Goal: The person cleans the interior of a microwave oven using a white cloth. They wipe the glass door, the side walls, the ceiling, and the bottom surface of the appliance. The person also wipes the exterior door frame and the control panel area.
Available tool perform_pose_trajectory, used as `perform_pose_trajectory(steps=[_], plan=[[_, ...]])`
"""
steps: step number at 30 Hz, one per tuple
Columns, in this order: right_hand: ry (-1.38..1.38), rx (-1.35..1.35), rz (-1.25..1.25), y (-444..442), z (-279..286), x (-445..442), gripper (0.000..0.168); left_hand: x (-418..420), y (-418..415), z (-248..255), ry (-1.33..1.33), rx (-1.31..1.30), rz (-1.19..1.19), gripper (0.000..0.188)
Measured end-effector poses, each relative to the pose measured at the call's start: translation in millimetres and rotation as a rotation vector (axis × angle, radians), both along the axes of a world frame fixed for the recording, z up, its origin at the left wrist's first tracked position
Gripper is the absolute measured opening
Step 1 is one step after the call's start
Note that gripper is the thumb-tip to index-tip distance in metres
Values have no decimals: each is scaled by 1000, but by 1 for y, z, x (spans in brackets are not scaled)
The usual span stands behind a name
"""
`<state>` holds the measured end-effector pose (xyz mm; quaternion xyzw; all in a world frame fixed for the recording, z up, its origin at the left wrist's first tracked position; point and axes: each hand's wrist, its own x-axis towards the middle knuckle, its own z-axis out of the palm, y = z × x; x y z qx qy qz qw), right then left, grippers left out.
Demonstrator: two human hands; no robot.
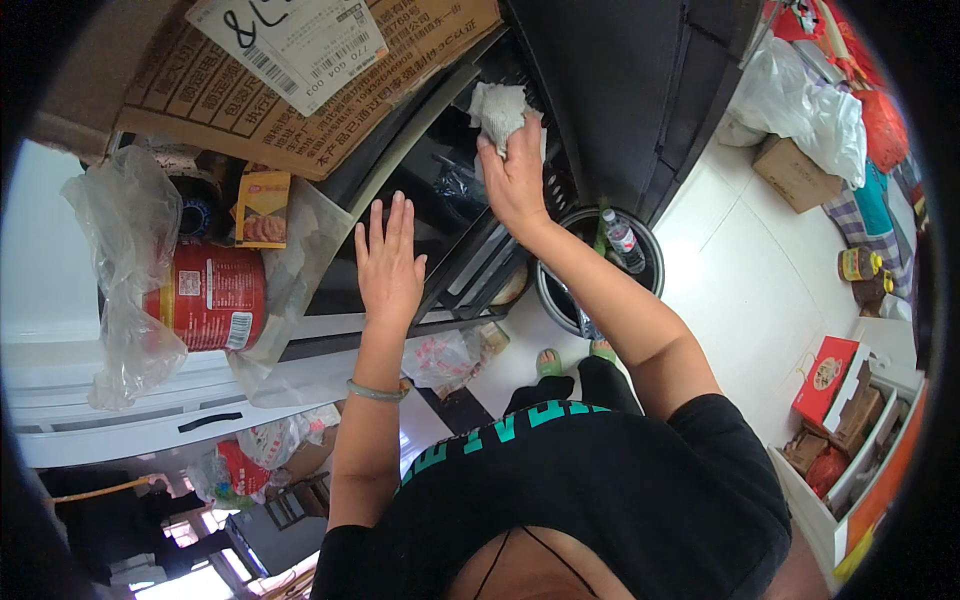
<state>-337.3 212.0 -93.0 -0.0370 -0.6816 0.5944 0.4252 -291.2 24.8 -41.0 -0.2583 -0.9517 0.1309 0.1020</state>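
My right hand [516,176] presses a crumpled white cloth [498,109] onto the far part of a glossy black panel [431,187], close to a row of small oval slots. The cloth's underside is hidden. My left hand [392,262], with a bangle on the wrist, rests flat with fingers extended near the panel's lower left part and holds nothing. A pale curved edge strip [409,139] runs along the panel beside a cardboard box [322,97].
At left stand a red tub [217,298], a yellow packet [262,208] and clear plastic bags [135,277]. A round black bin [656,259] holding a plastic bottle [624,241] stands by my feet. Boxes, bags and an open drawer unit [847,465] line the right.
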Motion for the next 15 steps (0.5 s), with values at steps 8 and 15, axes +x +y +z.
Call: perform_pose_trajectory(steps=[8, 15], plan=[[-67, 11, -108, -9, -48, -27, 34, -7, 10, 0, 26, 18, 25, 80], [38, 147, -185, -1, -26, -37, 30, -26, 28, -11, 9, 187, -117, 70]])
